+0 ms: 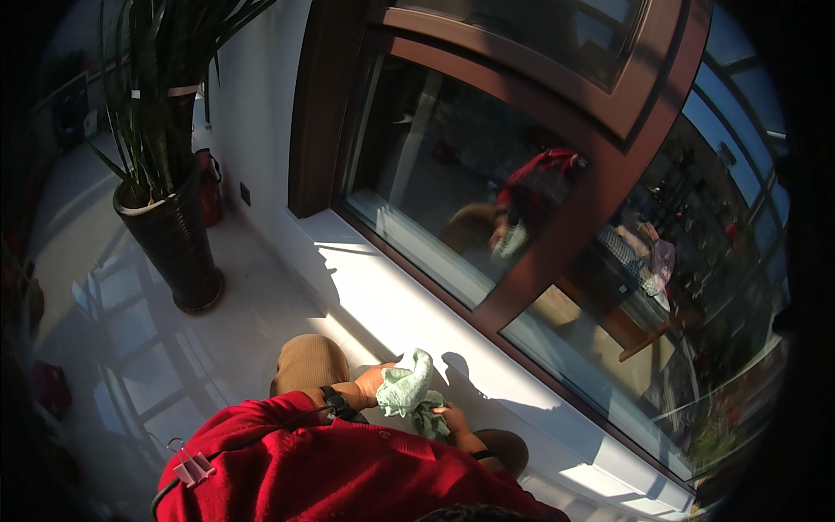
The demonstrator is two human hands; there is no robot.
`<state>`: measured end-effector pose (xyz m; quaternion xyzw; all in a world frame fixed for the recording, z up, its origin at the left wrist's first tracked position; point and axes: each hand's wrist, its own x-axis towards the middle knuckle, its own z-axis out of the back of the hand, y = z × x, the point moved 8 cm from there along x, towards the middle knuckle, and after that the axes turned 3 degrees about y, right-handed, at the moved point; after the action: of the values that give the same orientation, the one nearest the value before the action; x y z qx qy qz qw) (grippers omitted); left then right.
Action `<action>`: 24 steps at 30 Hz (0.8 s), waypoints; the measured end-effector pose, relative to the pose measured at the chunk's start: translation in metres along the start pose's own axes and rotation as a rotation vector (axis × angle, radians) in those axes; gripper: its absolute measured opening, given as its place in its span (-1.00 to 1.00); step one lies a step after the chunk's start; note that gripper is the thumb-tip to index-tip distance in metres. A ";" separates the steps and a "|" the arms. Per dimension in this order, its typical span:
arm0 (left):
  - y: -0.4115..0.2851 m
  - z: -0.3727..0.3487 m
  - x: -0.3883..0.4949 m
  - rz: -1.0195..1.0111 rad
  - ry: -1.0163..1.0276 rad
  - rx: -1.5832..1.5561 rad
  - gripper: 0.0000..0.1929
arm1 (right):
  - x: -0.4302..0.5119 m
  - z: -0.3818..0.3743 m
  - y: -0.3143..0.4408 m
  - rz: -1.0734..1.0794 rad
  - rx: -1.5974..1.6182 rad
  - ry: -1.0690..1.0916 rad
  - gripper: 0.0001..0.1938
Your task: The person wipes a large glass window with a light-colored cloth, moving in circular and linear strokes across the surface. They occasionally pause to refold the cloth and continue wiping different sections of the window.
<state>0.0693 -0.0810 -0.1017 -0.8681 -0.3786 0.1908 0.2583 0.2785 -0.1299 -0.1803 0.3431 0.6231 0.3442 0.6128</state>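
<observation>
A pale green cloth (406,385) is bunched up in front of my red top, between my knees. My left hand (372,383) grips its left side, the fingers partly hidden by the folds. Lower down, on the right, my right hand (455,419) is closed on a darker, shaded bunch of the same cloth. Just beyond both hands runs a white window sill (385,303), partly in bright sun. Above it stands a window pane (417,176) in a reddish-brown frame (554,254), and the glass reflects a red-clad figure holding the cloth.
A tall dark planter (173,251) with a long-leaved plant (156,117) stands on the tiled floor (130,326) at the left. Behind it sits a red container (210,189). A wall socket (245,194) is beside the window. A binder clip (194,464) holds a cable on my top.
</observation>
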 end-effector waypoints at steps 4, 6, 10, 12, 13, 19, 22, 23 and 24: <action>-0.003 -0.010 -0.007 0.048 0.016 -0.146 -0.68 | -0.022 -0.002 0.041 0.203 -0.051 0.023 -0.65; -0.005 -0.012 -0.010 0.067 -0.006 -0.150 -0.69 | -0.038 -0.003 0.059 0.228 -0.002 0.016 -0.65; -0.016 -0.016 -0.014 0.041 -0.013 -0.183 -0.69 | -0.061 0.007 0.122 0.351 0.105 0.049 -0.58; -0.019 -0.019 -0.017 0.052 -0.012 -0.202 -0.69 | -0.072 0.023 0.151 0.429 -0.003 -0.031 -0.55; -0.024 -0.022 -0.018 0.023 0.008 -0.210 -0.69 | -0.072 0.034 0.165 0.420 -0.137 -0.160 -0.53; -0.027 -0.023 -0.018 0.023 -0.042 -0.217 -0.68 | -0.064 0.077 0.222 0.427 -0.575 -0.248 -0.57; -0.025 -0.025 -0.013 0.012 -0.006 -0.230 -0.69 | -0.052 0.091 0.250 0.485 -1.024 -0.383 -0.52; -0.025 -0.025 -0.011 0.010 0.000 -0.233 -0.69 | -0.054 0.084 0.261 0.558 -1.244 -0.452 -0.52; -0.023 -0.021 -0.010 0.010 -0.041 -0.204 -0.69 | -0.058 0.074 0.273 0.621 -1.459 -0.531 -0.52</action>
<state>0.0610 -0.0817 -0.0695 -0.8877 -0.3967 0.1702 0.1601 0.3547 -0.0346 0.0810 0.0861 -0.0445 0.7222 0.6849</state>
